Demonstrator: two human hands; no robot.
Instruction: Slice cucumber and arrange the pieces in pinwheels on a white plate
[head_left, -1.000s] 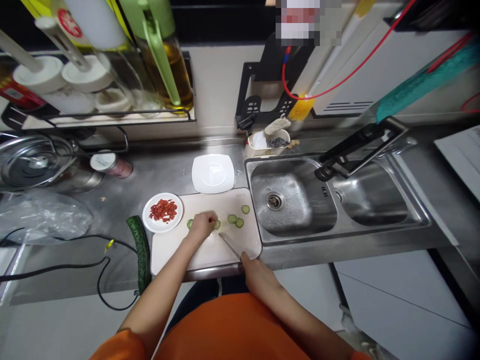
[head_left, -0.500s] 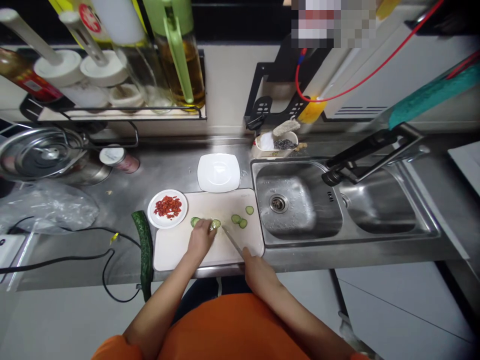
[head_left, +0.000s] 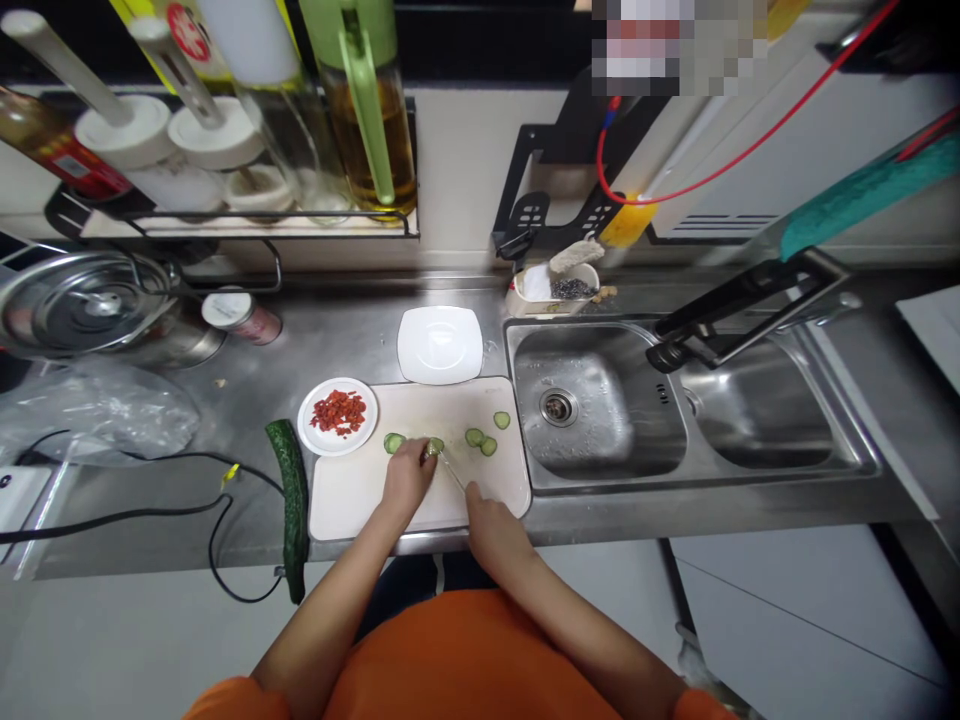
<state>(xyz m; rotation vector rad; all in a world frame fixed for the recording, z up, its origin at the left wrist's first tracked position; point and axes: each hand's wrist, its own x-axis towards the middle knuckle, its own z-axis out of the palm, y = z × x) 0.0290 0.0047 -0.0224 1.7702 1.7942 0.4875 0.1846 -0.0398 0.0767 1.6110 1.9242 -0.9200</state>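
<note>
A white cutting board (head_left: 352,495) lies on the steel counter in front of me. My left hand (head_left: 407,475) is closed over a short piece of cucumber (head_left: 433,446) on the board. My right hand (head_left: 484,515) grips the handle of a knife (head_left: 452,470), whose blade tip meets the cucumber piece beside my left fingers. Loose cucumber slices (head_left: 480,440) lie to the right of the blade, and one slice (head_left: 393,442) lies to the left of my left hand.
A round plate of chopped red chili (head_left: 337,415) touches the board's left corner. An empty square white plate (head_left: 439,344) sits behind the board. A whole cucumber (head_left: 291,500) lies left of it. A double sink (head_left: 600,400) is on the right; black cables (head_left: 150,510) run at left.
My right hand moved left with the knife, bringing the blade up against the cucumber piece. My left hand stayed on the piece. The camera shifted slightly.
</note>
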